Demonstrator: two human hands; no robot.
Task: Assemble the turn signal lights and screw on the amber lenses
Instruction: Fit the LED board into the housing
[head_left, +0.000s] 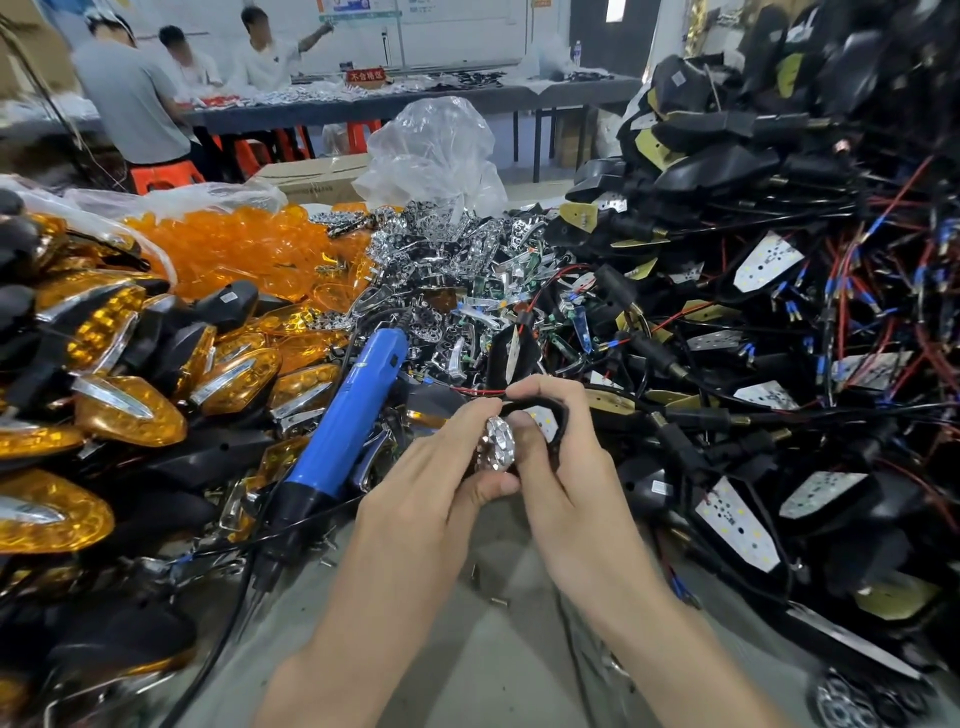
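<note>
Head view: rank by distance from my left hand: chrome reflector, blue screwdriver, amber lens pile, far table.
1. chrome reflector, in left hand, against black housing in right hand
2. blue screwdriver, just left
3. amber lens pile, back left
4. far table, background

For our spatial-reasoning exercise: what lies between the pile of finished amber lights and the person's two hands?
A blue electric screwdriver, lying slanted; the head view shows it.

Head camera looks forward and down, close over the left hand and right hand.
</note>
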